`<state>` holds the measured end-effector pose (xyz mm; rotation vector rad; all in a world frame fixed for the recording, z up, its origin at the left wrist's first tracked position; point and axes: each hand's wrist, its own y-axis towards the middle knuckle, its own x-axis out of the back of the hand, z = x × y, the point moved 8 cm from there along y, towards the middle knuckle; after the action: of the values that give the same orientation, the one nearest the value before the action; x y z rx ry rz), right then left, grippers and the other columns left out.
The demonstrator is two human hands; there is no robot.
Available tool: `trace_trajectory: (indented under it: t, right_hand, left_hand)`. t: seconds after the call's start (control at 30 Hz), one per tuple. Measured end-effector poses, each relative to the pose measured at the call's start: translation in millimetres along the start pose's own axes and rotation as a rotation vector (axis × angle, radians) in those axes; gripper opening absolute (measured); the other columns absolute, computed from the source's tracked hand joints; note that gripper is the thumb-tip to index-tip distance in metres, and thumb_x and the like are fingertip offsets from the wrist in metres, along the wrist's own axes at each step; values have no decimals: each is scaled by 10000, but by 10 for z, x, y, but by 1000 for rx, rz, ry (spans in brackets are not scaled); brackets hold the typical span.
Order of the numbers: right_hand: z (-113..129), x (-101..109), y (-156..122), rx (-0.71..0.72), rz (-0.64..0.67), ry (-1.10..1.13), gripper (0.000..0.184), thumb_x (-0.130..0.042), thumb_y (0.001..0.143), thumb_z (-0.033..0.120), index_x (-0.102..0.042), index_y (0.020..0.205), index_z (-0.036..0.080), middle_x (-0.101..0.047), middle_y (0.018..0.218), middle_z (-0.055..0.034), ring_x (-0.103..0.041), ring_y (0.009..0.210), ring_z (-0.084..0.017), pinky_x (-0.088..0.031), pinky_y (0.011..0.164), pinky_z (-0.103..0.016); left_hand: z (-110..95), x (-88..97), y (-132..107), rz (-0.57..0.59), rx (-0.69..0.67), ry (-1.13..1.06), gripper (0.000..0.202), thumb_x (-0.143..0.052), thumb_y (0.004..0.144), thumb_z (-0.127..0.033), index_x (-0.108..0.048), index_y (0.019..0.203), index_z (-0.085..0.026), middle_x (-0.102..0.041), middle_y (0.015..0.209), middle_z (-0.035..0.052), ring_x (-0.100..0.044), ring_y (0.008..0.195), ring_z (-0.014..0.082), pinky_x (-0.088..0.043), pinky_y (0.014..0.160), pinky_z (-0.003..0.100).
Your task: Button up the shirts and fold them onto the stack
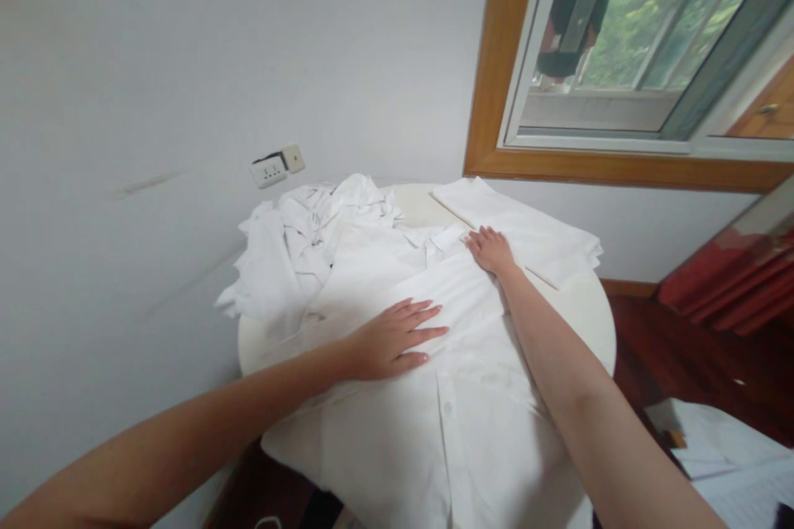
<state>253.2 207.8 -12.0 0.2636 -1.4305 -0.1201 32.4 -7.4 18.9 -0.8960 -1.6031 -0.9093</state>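
Observation:
A white button-up shirt (397, 438) lies spread over a round table, its lower part hanging off the near edge with the button strip facing up. My left hand (397, 339) rests flat on the shirt's middle, fingers spread. Farther up and to the right, my right hand (489, 250) presses flat on the cloth near the shirt's upper right part, its fingers stretched out. Neither hand grips anything. A folded white garment (521, 223) lies just beyond my right hand, and a crumpled heap of white clothes (310, 223) sits at the back left.
The round white table (599, 322) stands against a wall with a socket (270, 171). A wood-framed window (487, 124) is at the back right. Red curtain cloth (732, 273) hangs at right, and papers (732, 446) lie lower right.

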Motion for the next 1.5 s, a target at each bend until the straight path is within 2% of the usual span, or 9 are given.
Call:
trace_trajectory:
  t: [0.3, 0.4, 0.53, 0.67, 0.83, 1.03, 1.27, 1.37, 1.5]
  right_hand:
    - [8, 7, -5, -6, -26, 38, 562, -240, 996, 522, -504, 1403, 239, -395, 1518, -115, -311, 1416, -276, -204, 1138, -475]
    - [23, 28, -17, -7, -28, 41, 555, -248, 996, 521, -520, 1390, 239, -405, 1511, -117, -322, 1409, -279, -206, 1135, -476]
    - [39, 48, -29, -1, -18, 24, 530, -255, 1003, 489, -520, 1388, 239, -403, 1512, -119, -321, 1410, -273, -216, 1129, -477]
    - [47, 49, -38, 4, -21, 2, 528, -246, 1006, 481, -517, 1390, 240, -402, 1513, -117, -321, 1411, -273, -218, 1132, -469]
    - [28, 18, -37, -1, -1, 0, 524, -251, 1008, 480, -497, 1407, 244, -385, 1525, -109, -311, 1419, -270, -213, 1140, -463]
    - [202, 285, 15, -4, -37, 20, 542, -252, 1011, 466, -438, 1449, 206, -350, 1544, -104, -268, 1441, -259, -245, 1140, -448]
    - [1001, 294, -657, 543, -11, 60, 496, -346, 973, 264, -437, 1444, 137, -430, 1495, -118, -360, 1398, -228, -263, 1161, -412]
    - [722, 210, -816, 512, -15, 133, 483, -281, 1002, 314, -476, 1417, 161, -479, 1461, -99, -394, 1380, -198, -326, 1138, -393]
    - [87, 171, -634, 352, -25, 24, 510, -295, 1001, 401, -512, 1392, 157, -461, 1471, -115, -371, 1394, -254, -310, 1136, -459]
  left_hand:
    - [-39, 61, -585, 34, 88, -16, 525, -431, 967, -436, -356, 1473, -320, -335, 1554, 51, -287, 1443, 233, -231, 1189, 464]
    - [-94, 204, -400, 16, 58, 0, 477, -456, 953, -457, -461, 1407, -311, -399, 1522, 50, -325, 1425, 235, -230, 1186, 466]
    - [-117, 395, 181, -49, -48, 57, 432, -451, 957, -437, -525, 1356, -289, -425, 1507, 48, -346, 1411, 229, -200, 1194, 439]
    - [174, 247, 618, -56, -15, 118, 488, -435, 958, -454, -479, 1405, -263, -376, 1533, 81, -340, 1413, 265, -219, 1181, 457]
    - [472, -83, 630, -77, 49, 60, 497, -337, 993, -465, -430, 1440, -268, -374, 1535, 64, -310, 1433, 217, -225, 1188, 400]
    - [473, -91, 589, -75, 61, 42, 522, -343, 981, -507, -430, 1440, -273, -370, 1536, 67, -316, 1430, 233, -228, 1185, 425]
    - [505, -129, 609, -80, 73, 62, 513, -358, 978, -491, -485, 1399, -227, -451, 1483, 104, -371, 1398, 239, -219, 1185, 432]
    - [507, -143, 607, -77, 71, 41, 506, -374, 977, -477, -469, 1413, -237, -404, 1516, 93, -334, 1418, 251, -212, 1185, 441]
    - [512, -126, 607, -101, 60, 9, 513, -344, 981, -503, -438, 1433, -281, -362, 1542, 56, -309, 1432, 242, -212, 1182, 426]
